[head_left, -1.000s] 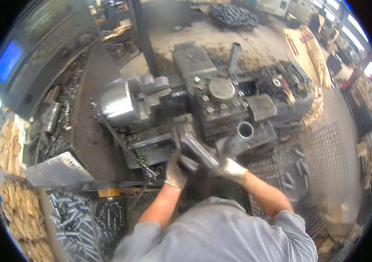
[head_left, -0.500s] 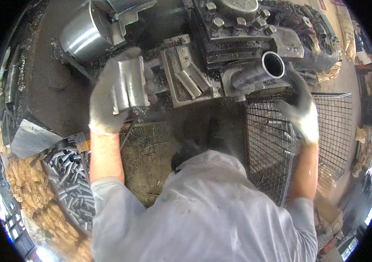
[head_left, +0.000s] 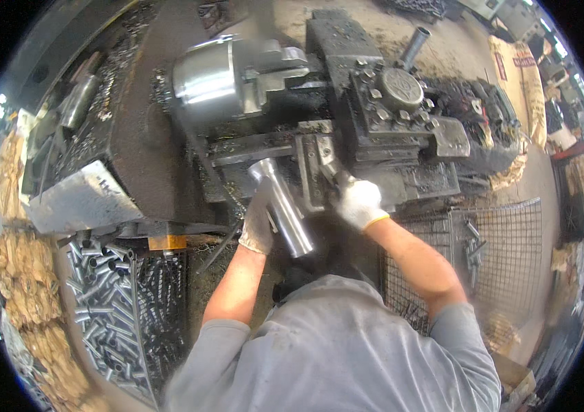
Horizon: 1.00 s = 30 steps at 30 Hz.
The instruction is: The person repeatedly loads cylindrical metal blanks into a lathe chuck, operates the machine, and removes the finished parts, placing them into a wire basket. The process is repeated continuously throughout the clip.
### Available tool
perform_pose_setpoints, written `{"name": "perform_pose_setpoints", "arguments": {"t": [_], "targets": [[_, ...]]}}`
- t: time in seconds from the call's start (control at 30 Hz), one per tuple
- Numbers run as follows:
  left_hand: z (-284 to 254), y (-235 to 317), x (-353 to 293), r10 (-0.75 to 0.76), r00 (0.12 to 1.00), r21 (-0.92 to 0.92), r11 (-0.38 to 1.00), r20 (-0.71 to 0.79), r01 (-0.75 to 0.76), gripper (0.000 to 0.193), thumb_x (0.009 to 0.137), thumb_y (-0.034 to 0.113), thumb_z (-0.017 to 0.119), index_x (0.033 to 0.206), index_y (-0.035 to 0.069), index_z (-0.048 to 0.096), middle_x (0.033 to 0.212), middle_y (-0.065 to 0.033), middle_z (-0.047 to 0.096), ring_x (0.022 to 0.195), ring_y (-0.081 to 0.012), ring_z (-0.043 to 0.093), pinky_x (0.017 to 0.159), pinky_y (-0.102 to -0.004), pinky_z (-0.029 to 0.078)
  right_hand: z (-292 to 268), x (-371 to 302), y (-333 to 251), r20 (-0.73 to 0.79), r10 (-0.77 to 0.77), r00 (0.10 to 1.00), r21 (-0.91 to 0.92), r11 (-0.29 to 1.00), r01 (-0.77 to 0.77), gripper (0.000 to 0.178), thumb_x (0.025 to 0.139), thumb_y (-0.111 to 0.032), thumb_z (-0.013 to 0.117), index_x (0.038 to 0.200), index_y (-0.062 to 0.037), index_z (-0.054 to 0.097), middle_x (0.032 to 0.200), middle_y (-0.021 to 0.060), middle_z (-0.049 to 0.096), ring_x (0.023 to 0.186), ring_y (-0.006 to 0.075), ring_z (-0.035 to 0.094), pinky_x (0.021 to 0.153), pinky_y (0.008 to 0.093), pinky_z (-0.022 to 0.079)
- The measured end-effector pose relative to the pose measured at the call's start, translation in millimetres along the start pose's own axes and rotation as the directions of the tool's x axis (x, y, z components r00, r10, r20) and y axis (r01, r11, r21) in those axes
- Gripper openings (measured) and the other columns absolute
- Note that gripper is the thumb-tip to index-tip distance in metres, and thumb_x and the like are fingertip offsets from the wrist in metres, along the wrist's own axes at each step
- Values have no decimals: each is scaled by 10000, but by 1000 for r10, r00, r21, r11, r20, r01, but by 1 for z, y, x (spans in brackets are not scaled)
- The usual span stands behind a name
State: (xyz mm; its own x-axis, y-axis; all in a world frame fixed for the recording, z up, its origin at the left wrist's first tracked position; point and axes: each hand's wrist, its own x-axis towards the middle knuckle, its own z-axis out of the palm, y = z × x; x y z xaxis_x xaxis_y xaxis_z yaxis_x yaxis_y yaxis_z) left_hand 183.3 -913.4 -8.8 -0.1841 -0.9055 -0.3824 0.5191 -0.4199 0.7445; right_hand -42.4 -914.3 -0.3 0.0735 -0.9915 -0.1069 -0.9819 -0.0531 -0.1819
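Presently, left hand [head_left: 258, 225] grasping shiny metal tube [head_left: 288, 214], tilted; right hand [head_left: 359, 204] beside metal block [head_left: 311, 172], grip cannot be told

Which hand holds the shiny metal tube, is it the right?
No, the left hand holds the shiny metal tube, apart from the right hand.

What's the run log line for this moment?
left hand: holding metal tube | right hand: at metal block, contact unclear | short tubes: piled lower left

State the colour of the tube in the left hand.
The tube is shiny silver, clearest in the head view.
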Motion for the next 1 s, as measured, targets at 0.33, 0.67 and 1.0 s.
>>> {"name": "perform_pose_setpoints", "arguments": {"t": [0.33, 0.67, 1.0], "targets": [[23, 18, 36, 186, 971, -484, 870, 150, -92, 692, 1069, 661, 475, 1480, 108, 538, 1411, -163, 638, 1278, -343, 639, 1118, -511, 511, -95, 40, -31, 363, -61, 930, 723, 649, -239, 734, 867, -500, 790, 1326, 53, 642, 1160, 238, 759, 1036, 304, 749, 934, 404, 579], [97, 63, 104, -210, 976, 993, 117, 59, -35, 694, 1033, 465, 566, 1589, 68, 443, 1556, -205, 565, 1440, -374, 543, 1212, -494, 429, -240, 101, 16, -283, -559, 779, 160, 774, 613, 804, 733, -309, 857, 1445, -67, 573, 1136, 221, 744, 1019, 370, 762, 886, 449, 624], [-80, -33, 12, 302, 893, 332, 924, -333, -189, 286, 988, 124, 777, 1242, 20, 697, 1105, -56, 742, 1011, -141, 693, 872, -299, 599, -205, 280, 56, 363, -419, 832, -222, 828, 515, 636, 718, -336, 845, 1285, -96, 684, 1131, 201, 775, 1051, 344, 758, 876, 466, 602]]}}
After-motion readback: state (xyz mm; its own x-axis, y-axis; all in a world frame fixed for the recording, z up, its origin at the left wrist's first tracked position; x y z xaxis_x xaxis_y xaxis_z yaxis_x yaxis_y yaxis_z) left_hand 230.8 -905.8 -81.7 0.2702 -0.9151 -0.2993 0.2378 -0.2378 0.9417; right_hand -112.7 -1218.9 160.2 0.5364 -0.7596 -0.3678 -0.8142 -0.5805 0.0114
